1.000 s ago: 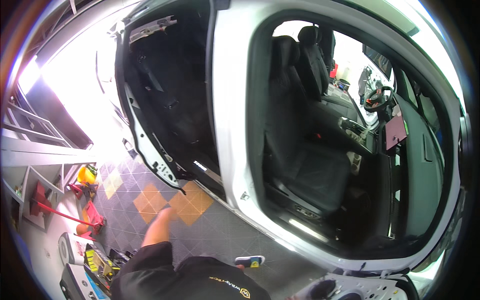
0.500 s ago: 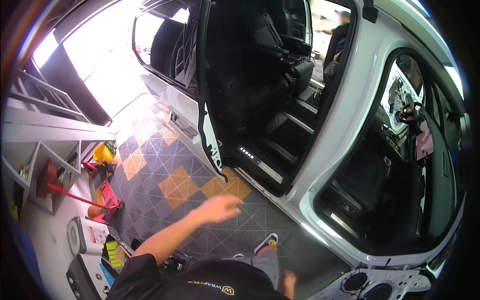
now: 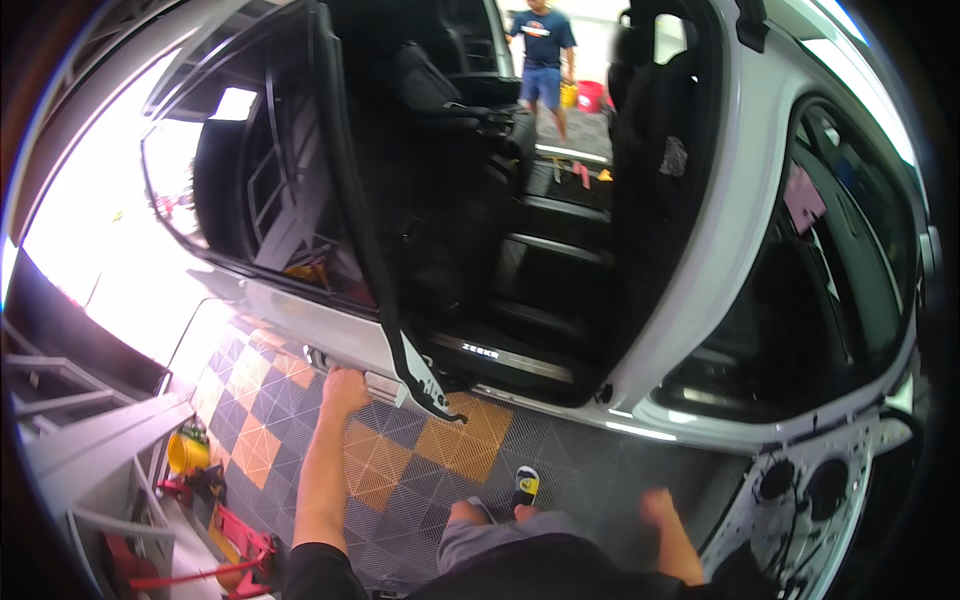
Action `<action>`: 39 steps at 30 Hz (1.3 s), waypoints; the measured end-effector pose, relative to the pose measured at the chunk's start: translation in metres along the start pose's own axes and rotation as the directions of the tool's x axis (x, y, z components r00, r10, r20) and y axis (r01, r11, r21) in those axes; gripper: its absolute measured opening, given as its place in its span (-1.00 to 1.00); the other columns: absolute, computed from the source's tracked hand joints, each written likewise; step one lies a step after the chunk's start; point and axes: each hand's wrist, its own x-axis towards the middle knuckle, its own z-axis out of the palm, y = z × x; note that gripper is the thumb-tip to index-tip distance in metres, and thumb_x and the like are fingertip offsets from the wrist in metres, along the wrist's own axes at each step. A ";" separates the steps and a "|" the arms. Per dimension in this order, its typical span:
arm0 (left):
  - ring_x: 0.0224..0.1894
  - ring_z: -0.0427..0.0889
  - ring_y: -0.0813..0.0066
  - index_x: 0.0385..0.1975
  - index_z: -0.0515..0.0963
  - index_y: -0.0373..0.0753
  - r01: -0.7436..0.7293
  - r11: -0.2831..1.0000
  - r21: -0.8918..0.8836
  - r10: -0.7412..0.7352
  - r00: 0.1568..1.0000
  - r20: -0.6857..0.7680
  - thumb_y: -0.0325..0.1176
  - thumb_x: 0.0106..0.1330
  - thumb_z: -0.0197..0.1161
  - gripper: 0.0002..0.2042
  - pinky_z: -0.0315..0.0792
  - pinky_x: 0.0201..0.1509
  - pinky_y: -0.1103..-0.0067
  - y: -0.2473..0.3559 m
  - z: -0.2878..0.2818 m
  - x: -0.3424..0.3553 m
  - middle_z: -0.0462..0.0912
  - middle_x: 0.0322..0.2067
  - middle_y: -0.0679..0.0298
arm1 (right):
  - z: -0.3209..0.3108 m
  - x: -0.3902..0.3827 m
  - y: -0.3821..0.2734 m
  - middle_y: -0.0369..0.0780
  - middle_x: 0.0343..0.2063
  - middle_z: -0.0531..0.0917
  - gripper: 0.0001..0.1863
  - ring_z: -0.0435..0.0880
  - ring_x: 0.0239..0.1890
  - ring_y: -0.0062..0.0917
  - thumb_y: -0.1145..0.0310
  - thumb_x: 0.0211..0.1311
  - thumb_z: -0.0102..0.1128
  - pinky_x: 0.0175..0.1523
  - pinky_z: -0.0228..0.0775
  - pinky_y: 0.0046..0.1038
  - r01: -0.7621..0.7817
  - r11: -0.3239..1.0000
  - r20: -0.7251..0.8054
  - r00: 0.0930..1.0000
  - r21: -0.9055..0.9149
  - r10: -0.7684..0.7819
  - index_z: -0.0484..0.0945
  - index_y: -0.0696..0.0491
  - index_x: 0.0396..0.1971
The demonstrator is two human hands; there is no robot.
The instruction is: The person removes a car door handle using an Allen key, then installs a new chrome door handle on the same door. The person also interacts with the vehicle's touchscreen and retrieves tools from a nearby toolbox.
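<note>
Rear door, white — open, beside the doorway sill; exposed metal bracket at its lower corner. Left hand: at the door handle; whether the fingers grip it, cannot tell. Right hand: blurred, near the stripped front door; finger state, cannot tell. Hazards, judged — a shallow hold could slip off the handle; the bracket could scrape a leg standing too close.

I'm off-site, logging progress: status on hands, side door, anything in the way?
Left hand at the handle, grip unclear. Right hand blurred, no object visible. Side door open. Co-worker across the cabin.
</note>
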 end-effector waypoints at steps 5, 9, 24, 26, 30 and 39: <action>-0.06 0.78 -0.09 -0.30 0.79 -0.29 -0.167 0.979 -0.114 0.149 0.976 -0.158 -0.23 0.01 0.45 -0.69 0.61 0.17 0.16 -0.017 0.009 0.006 0.80 -0.24 -0.10 | -0.093 0.015 -0.194 -0.19 -0.39 0.76 -0.65 0.73 -0.36 -0.51 0.37 0.41 0.18 -0.21 0.55 -0.43 0.248 0.604 -0.372 0.924 0.757 0.088 0.70 0.22 0.07; -0.13 0.79 -0.15 -0.28 0.76 -0.31 -0.386 0.921 -0.044 0.372 0.909 -0.186 -0.14 0.01 0.45 -0.63 0.65 0.05 0.16 -0.025 0.007 -0.001 0.80 -0.29 -0.11 | -0.072 -0.028 -0.272 -0.15 -0.32 0.79 -0.64 0.77 -0.26 -0.50 0.37 0.43 0.19 -0.09 0.60 -0.43 0.210 0.510 -0.334 0.928 0.834 0.163 0.69 0.21 0.11; -0.07 0.79 -0.06 -0.09 0.73 -0.32 -0.498 0.865 -0.064 0.501 0.849 0.168 0.02 0.14 0.43 -0.49 0.64 0.10 0.17 0.073 -0.014 0.016 0.80 -0.17 -0.06 | 0.224 -0.131 -0.212 0.05 -0.18 0.76 -0.61 0.83 -0.28 -0.21 0.35 0.41 0.11 -0.22 0.70 -0.17 -0.622 0.237 0.418 0.715 0.746 0.561 0.60 0.33 0.06; -0.06 0.79 -0.05 -0.09 0.73 -0.32 -0.485 0.873 -0.050 0.485 0.851 0.203 0.02 0.14 0.43 -0.49 0.63 0.11 0.17 0.085 -0.015 0.013 0.80 -0.17 -0.06 | 0.211 -0.117 -0.217 -0.07 -0.28 0.79 -0.72 0.82 -0.33 -0.33 0.35 0.38 0.15 -0.24 0.69 -0.24 -0.626 0.336 0.393 0.737 0.703 0.551 0.69 0.21 -0.09; -0.05 0.79 -0.04 -0.10 0.75 -0.31 -0.463 0.885 -0.056 0.464 0.862 0.205 0.02 0.13 0.43 -0.49 0.62 0.14 0.19 0.105 -0.017 0.005 0.81 -0.18 -0.06 | 0.137 -0.067 -0.234 -0.13 -0.28 0.83 -0.77 0.83 -0.30 -0.44 0.38 0.42 0.19 -0.19 0.71 -0.34 -0.513 0.481 0.209 0.808 0.711 0.551 0.79 0.09 -0.11; -0.01 0.78 -0.04 -0.01 0.73 -0.29 -0.461 0.887 0.008 0.446 0.862 0.243 0.04 0.15 0.39 -0.45 0.62 0.13 0.16 0.126 -0.021 0.000 0.80 -0.09 -0.05 | -0.010 0.002 -0.240 -0.20 -0.33 0.75 -0.64 0.71 -0.41 -0.53 0.42 0.38 0.16 -0.30 0.57 -0.43 -0.093 0.183 -0.022 0.838 0.979 0.545 0.66 0.25 0.09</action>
